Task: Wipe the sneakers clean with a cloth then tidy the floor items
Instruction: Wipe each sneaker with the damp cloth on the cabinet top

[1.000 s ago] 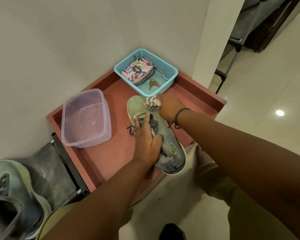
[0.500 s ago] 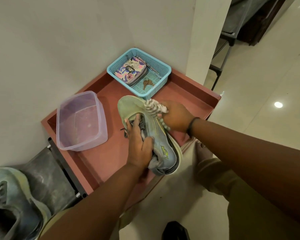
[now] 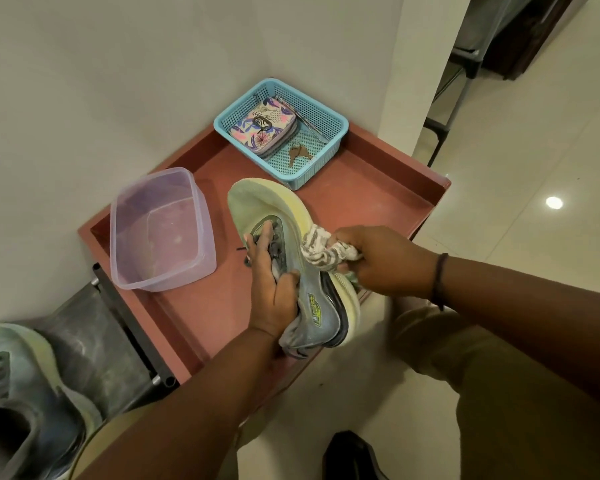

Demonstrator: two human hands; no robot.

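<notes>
A grey sneaker [image 3: 312, 299] with a pale green-yellow sole lies tilted on its side over the red-brown tray [image 3: 378, 195]. My left hand [image 3: 269, 285] grips its upper at the laces and tongue. My right hand [image 3: 381, 261] holds a bunched striped cloth [image 3: 321, 249] against the sole's edge near the middle of the shoe. The second sneaker [image 3: 18, 393], of the same kind, sits at the lower left on a dark rack shelf.
A clear lilac plastic tub [image 3: 160, 233] stands on the tray's left part. A blue mesh basket [image 3: 326, 119] at the tray's back holds a floral pouch [image 3: 264, 128] and keys [image 3: 300, 154]. Walls close the left and back. Tiled floor [image 3: 534, 168] lies to the right; a dark object [image 3: 354, 455] sits below.
My right hand has drawn the cloth from the shoe's toe back along the sole edge toward the middle. The left hand has kept its grip, and the sneaker has tilted a little.
</notes>
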